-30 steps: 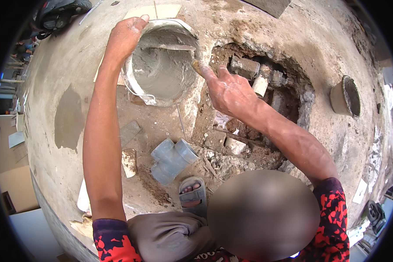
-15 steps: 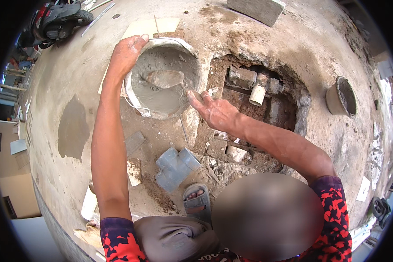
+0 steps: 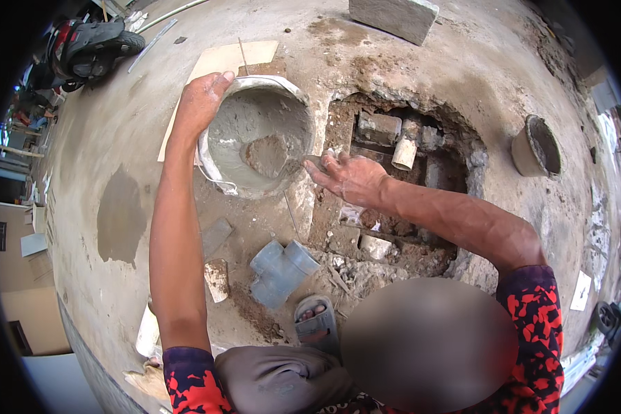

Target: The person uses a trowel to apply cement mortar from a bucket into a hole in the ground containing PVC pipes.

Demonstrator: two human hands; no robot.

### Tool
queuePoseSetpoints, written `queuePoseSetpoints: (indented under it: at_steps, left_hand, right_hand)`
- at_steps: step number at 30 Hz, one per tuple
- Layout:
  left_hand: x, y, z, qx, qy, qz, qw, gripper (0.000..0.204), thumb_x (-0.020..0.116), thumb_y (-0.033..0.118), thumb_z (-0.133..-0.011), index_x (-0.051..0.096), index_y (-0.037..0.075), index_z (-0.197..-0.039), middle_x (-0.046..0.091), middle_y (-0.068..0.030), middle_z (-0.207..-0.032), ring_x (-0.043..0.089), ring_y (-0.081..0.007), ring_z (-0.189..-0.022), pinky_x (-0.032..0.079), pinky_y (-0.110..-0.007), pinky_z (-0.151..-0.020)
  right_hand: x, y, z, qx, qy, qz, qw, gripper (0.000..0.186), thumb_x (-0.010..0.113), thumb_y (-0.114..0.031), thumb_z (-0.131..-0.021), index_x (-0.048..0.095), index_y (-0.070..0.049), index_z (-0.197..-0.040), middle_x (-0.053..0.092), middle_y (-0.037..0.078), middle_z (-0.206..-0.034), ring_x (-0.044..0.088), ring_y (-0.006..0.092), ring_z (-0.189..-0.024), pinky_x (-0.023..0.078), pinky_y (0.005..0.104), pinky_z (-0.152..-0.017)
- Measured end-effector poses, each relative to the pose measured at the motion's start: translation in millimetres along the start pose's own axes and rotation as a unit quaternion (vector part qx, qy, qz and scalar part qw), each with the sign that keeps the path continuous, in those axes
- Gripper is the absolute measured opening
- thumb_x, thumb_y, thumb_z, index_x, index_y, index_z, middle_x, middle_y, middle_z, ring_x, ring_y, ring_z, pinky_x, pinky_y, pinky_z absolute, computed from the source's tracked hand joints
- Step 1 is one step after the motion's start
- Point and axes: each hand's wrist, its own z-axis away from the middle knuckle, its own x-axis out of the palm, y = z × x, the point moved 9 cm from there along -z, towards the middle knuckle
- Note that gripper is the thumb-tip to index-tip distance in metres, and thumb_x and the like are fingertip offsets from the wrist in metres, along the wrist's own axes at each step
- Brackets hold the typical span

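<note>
A white-rimmed bucket (image 3: 209,164) of wet grey mortar (image 3: 240,119) stands on the concrete in front of me. My left hand (image 3: 203,100) is closed over the bucket's far left rim, thumb along the edge. At the opposite side, my right hand (image 3: 348,178) grips a trowel (image 3: 265,153) near the right rim. Its mortar-smeared blade lies inside the bucket, in or on the mortar; the handle is mostly covered by my fingers. A grey plastic branched pipe fitting (image 3: 281,270) lies on the ground below the bucket.
Right of the bucket is a broken-out pit (image 3: 448,169) with a pale pipe end (image 3: 404,153) and rubble. A smaller bucket (image 3: 537,148) stands far right, a concrete block (image 3: 393,19) at the back. My sandalled foot (image 3: 316,321) is near the fitting; a motorbike (image 3: 93,52) stands far left.
The trowel blade has turned and shifted right within the mortar, toward the right rim. My left hand still holds the rim. The whole view has shifted slightly.
</note>
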Motion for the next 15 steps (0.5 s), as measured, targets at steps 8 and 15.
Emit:
queuePoseSetpoints:
  at_steps: [8,15]
  left_hand:
    - [7.1,3.6,3.0,-0.004,0.008,-0.037,0.999,0.041,0.055,0.038,-0.088,0.062,-0.002,-0.086,0.058,-0.0099,-0.072,0.051,-0.0182,-0.068,0.042,-0.033,-0.069]
    - [-1.9,6.1,9.2,0.006,-0.014,-0.003,1.0,0.04,0.056,0.037,-0.089,0.064,-0.002,-0.092,0.062,-0.0104,-0.079,0.054,-0.0172,-0.073,0.044,-0.031,-0.073]
  right_hand:
    - [-50.9,6.6,-7.2,0.063,0.103,-0.131,0.984,0.06,0.045,-0.004,-0.084,0.024,-0.002,-0.14,0.049,0.028,-0.115,0.065,0.0347,-0.081,0.055,0.0392,-0.066]
    - [-33.7,6.4,3.2,0.018,-0.044,0.022,0.999,0.05,0.039,-0.007,-0.089,0.029,0.005,-0.136,0.052,0.028,-0.115,0.065,0.0315,-0.086,0.055,0.0381,-0.069]
